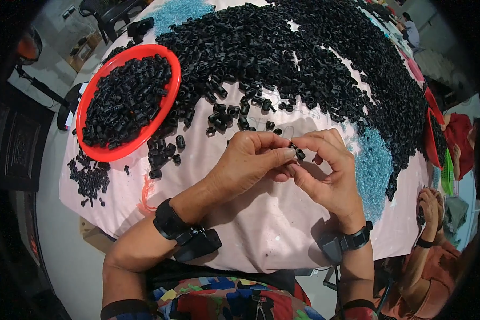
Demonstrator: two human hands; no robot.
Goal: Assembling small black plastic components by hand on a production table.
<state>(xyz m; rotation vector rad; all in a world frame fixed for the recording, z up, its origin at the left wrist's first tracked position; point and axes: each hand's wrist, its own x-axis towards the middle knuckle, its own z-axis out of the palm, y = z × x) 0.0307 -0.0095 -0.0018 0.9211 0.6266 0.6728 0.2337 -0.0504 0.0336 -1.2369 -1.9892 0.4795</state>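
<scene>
Over the middle of the pink cloth, my left hand (258, 157) and my right hand (328, 168) meet, fingertips pinched together. Between them is a small black plastic part (299, 154), mostly covered by the fingers, so its full shape is hidden. Both hands have hold of it. Just beyond the hands lie loose black plastic parts (218, 118), short and hollow like clips. A large heap of the same black parts (304, 58) spreads across the far side of the table.
To the left stands a red basin (177, 88) full of black parts. Small black pins (89, 178) lie near it. Piles of clear bluish pieces (373, 170) sit right and far left. A co-worker's hands (429, 205) are at the right edge. The pink cloth (250, 229) covers the table.
</scene>
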